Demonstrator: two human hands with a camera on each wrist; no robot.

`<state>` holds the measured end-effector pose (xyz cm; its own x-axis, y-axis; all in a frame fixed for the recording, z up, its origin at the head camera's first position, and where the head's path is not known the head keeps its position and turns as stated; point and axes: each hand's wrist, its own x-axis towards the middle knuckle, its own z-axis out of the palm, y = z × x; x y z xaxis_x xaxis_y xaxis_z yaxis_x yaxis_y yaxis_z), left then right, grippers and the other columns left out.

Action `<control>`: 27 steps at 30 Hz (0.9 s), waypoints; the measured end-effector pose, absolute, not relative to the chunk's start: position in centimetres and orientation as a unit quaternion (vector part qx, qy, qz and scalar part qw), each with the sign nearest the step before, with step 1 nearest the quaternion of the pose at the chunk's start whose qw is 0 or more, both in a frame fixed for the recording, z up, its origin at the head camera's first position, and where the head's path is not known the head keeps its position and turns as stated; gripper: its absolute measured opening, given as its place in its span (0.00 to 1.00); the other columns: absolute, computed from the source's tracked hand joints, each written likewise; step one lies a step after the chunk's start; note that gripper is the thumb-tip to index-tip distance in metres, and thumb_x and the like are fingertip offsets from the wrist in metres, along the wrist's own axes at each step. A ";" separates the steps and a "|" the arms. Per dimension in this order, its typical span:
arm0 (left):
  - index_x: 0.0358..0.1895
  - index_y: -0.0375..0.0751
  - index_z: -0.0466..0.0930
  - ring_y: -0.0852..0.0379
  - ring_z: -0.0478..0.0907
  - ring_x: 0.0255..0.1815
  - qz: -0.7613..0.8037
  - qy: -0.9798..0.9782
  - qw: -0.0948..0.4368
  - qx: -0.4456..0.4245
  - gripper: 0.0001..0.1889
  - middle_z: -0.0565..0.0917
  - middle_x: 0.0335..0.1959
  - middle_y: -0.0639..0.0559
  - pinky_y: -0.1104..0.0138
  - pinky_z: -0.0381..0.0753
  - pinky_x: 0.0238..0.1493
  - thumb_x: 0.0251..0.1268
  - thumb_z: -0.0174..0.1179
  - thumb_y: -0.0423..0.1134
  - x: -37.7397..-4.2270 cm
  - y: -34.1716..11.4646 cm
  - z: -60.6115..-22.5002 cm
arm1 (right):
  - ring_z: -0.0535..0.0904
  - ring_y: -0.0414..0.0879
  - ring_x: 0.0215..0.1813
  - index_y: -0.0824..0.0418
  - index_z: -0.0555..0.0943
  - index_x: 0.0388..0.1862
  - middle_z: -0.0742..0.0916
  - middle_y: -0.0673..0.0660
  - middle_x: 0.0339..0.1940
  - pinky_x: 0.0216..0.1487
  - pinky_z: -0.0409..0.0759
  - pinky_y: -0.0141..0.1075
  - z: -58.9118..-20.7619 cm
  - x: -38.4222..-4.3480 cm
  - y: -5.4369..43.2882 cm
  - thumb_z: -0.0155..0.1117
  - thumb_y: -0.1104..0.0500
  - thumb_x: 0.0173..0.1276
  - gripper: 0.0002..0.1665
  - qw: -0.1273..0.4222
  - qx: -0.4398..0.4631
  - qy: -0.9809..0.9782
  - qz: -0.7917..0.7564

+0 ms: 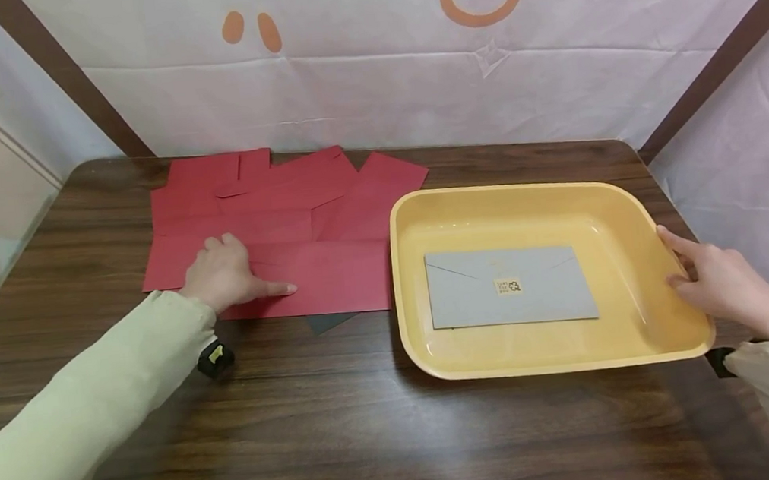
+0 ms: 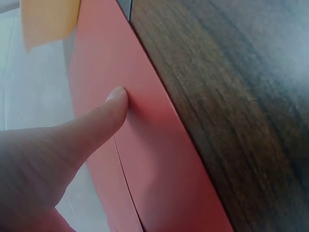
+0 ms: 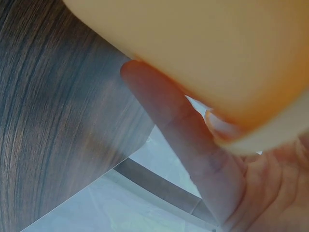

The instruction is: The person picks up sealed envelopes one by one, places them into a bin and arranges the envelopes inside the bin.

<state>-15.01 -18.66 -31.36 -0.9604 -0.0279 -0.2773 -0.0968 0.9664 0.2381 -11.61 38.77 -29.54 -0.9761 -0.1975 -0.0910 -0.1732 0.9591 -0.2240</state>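
Red paper filled the left and middle of the head view: envelopes [image 1: 332,271] overlapped on the brown wooden table [image 1: 306,445], and my left hand [image 1: 223,277] rested on them, loose, clasping nothing that I could make out, its thumb [image 1: 279,288] stretched toward the right of the frame. At the right of the frame my right hand [image 1: 725,283] gripped the yellow tray [image 1: 617,273] by its right rim. In the tray lay a grey envelope [image 1: 478,293], its long axis running left to right across the picture. It sat between my hands, nearer the right one. The red paper's right end went out of sight behind the tray's left wall.

In the left wrist view, my thumb touched a red surface just left of centre; its long edge slanted from top centre to lower right, and a yellow corner of the tray showed at upper left.

In the right wrist view, one finger [image 3: 169,111] lay against the tray's outer side, pointing toward the upper left, with another fingertip beside the rim.
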 end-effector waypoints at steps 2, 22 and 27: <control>0.38 0.25 0.60 0.40 0.68 0.33 0.126 0.981 0.141 -0.037 0.45 0.67 0.33 0.33 0.58 0.72 0.28 0.40 0.71 0.65 -15.1 -18.7 -31.3 | 0.66 0.44 0.14 0.74 0.56 0.71 0.83 0.76 0.33 0.17 0.63 0.35 -29.5 -11.6 38.8 0.58 0.67 0.61 0.41 0.056 -0.097 0.988 -0.109; 0.54 0.16 0.51 0.36 0.68 0.41 0.171 0.963 0.188 -0.089 0.58 0.63 0.44 0.28 0.54 0.74 0.36 0.39 0.72 0.65 -16.2 -19.6 -31.5 | 0.78 0.44 0.20 0.78 0.58 0.68 0.87 0.67 0.29 0.24 0.74 0.39 -28.9 -12.5 38.9 0.63 0.65 0.57 0.43 0.095 -0.066 0.987 -0.116; 0.56 0.16 0.52 0.34 0.67 0.43 0.182 0.960 0.192 -0.091 0.56 0.62 0.48 0.26 0.52 0.74 0.38 0.42 0.71 0.63 -16.2 -20.1 -31.4 | 0.77 0.43 0.19 0.78 0.60 0.67 0.87 0.59 0.24 0.24 0.73 0.39 -28.9 -12.8 39.0 0.64 0.65 0.55 0.43 0.090 -0.070 0.987 -0.109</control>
<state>-16.18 -20.07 -31.42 -0.9098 -0.1054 -0.4015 -0.2449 0.9172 0.3143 -12.77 39.04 -28.86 -0.9739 -0.1584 -0.1628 -0.1193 0.9665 -0.2271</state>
